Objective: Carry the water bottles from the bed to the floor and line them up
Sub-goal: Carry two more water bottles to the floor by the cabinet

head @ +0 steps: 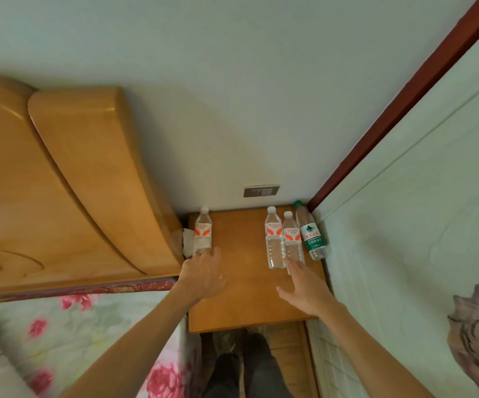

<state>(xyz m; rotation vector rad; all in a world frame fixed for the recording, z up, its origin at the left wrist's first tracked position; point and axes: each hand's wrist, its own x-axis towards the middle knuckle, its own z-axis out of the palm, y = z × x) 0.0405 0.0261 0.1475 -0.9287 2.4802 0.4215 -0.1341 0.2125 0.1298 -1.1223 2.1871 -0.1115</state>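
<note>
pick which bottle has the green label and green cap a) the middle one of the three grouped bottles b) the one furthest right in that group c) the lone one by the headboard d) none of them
b: the green-label bottle stands at the right end of the group, while the lone bottle by the headboard has a red label.

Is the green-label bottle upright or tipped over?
Upright: the green-label bottle stands on its base on the wooden nightstand, neck pointing up.
</note>
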